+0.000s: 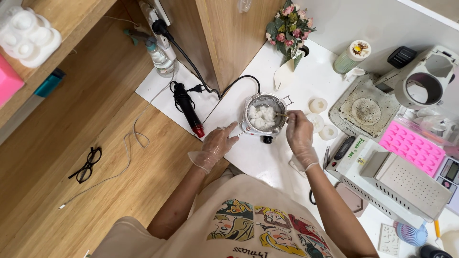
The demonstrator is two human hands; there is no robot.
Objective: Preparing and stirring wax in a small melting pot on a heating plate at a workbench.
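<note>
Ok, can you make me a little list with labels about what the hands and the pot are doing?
left hand: gloved, fingertips at the pot's near left edge
right hand: gloved, holds a thin stick over the pot's right rim
pot: small metal one on a heater, white chunks inside
table: white
left of pot: black tool with red tip
right of pot: pink mould, small white round pieces
behind: flowers

Bright, even indoor light — soft shadows, sharp focus, slight wide-angle edge stretch
</note>
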